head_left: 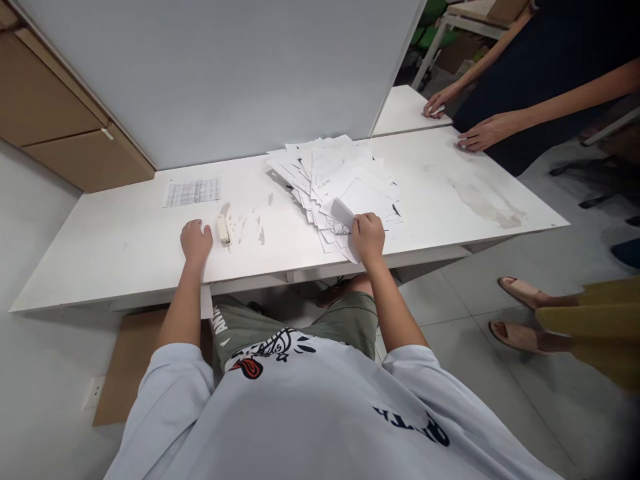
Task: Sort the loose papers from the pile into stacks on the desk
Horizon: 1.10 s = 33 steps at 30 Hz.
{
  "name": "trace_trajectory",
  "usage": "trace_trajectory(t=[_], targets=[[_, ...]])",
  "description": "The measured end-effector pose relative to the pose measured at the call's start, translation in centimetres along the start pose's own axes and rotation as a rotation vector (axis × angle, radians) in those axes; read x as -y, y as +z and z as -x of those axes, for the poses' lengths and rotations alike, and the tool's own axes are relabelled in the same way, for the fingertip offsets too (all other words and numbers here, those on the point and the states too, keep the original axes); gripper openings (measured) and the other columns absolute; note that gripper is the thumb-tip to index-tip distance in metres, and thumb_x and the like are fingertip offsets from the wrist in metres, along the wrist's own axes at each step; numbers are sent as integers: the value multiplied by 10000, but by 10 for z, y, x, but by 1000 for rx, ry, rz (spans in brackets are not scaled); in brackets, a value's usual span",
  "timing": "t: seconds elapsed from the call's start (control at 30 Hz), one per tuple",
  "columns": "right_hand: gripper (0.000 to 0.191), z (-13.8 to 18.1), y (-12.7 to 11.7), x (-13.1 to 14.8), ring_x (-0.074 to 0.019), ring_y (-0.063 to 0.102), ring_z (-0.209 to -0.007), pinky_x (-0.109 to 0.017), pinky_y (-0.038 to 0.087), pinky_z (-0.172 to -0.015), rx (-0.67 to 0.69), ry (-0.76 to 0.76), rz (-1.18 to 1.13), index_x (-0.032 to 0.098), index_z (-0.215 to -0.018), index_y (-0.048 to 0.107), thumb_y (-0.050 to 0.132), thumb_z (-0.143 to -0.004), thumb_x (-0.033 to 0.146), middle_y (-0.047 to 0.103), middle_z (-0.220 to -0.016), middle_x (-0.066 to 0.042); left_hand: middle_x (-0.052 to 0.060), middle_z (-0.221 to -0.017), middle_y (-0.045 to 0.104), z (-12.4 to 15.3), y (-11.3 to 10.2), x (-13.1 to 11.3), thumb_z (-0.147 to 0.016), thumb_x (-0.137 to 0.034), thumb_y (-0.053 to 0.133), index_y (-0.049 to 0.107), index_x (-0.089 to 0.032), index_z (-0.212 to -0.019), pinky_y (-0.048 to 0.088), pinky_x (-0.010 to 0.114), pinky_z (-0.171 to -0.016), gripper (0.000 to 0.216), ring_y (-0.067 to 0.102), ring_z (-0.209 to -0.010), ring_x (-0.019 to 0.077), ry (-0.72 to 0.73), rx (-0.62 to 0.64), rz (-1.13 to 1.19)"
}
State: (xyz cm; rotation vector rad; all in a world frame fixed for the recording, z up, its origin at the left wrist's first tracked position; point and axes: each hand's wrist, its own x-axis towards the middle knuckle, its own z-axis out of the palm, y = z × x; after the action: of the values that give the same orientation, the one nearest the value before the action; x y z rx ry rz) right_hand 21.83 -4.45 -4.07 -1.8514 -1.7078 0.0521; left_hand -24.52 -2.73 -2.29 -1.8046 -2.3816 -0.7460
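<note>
- Right hand: fingertips closed on a curled sheet; whether one layer or several, hard to tell.
- Pile: under and beyond this grip.
- Left hand: loosely open, seemingly empty, left of the grip, near the stapler.
- Step, apparently: parting paper from pile; calls for a steady pinch.

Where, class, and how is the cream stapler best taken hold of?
Grip the stapler across its narrow middle, probably coming from above and its left, where the person's left hand rests beside it. It lies with its long sides facing roughly left and right, so a pinch across them should fit.
</note>
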Motion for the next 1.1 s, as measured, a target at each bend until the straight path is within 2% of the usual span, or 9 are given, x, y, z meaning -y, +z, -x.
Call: trace_trajectory(t=[0.17,0.3,0.6,0.73,0.87,0.93,1.0,1.07,1.1], targets=[[343,-19,0,5,-343,524,-1101,-452,420,-887,40,19,40,153,-1143,639,416,-926,296,608,-1237,-203,207,-1272,611,-3,0,0,-878,-304,448,621,-120,-1151,368,516,-1099,371,508,-1255,370,-8,-7,13],[478,-30,4,12,-368,466,-1190,-453,408,-909,123,-55,137,116,-1244,554,543,-889,436,521,-1372,-236,207,-1279,593,-6,0,1,-877,-310,449,618,-135,-1130,351,552,-1103,351,487,-1261,381,-50,-10,53],[290,-44,-9,14,-321,538,-1053,-374,400,-769,245,-181,220,149,-1060,638,475,-956,365,626,-1171,-200,202,-1254,608,-4,1,3,-878,-293,462,616,-144,-1104,347,536,-1110,312,501,-1243,365,-48,0,92],[227,-55,-21,3,-280,565,-992,-327,357,-678,344,-215,187,176,-987,637,466,-961,322,650,-1131,-165,194,-1182,629,-3,-11,0,-880,-250,472,617,-133,-1061,383,510,-1079,259,528,-1187,326,-27,-85,214],[257,-61,-34,4,-223,553,-760,-308,278,-613,365,-223,220,169,-872,610,380,-971,231,660,-892,-125,172,-1183,626,13,-27,-34,-922,-212,395,619,-139,-1050,356,482,-1118,267,500,-1249,287,51,-196,349],[266,-52,-36,24,-221,557,-745,-310,272,-610,296,-211,214,163,-889,609,361,-969,212,663,-904,-129,154,-1165,645,34,-24,-72,-911,-251,463,637,-159,-1028,369,465,-1120,230,529,-1233,285,126,-109,517],[262,-32,-32,56,-237,589,-798,-313,309,-631,254,-207,169,154,-951,620,369,-970,224,677,-981,-144,129,-1162,672,62,-10,-118,-870,-319,581,646,-189,-1082,430,444,-1072,257,602,-1148,273,114,188,797],[273,-2,-24,93,-257,620,-864,-321,375,-675,295,-234,80,147,-1021,632,384,-974,250,689,-1022,-150,128,-1230,665,89,9,-160,-834,-402,660,615,-226,-1207,488,433,-1009,415,637,-1134,274,-66,500,1121],[284,13,-19,110,-264,632,-901,-329,413,-709,339,-277,9,146,-1065,634,393,-976,267,695,-1042,-148,133,-1228,669,98,18,-175,-831,-430,667,609,-224,-1228,496,435,-1004,451,640,-1147,279,-156,556,1252]])
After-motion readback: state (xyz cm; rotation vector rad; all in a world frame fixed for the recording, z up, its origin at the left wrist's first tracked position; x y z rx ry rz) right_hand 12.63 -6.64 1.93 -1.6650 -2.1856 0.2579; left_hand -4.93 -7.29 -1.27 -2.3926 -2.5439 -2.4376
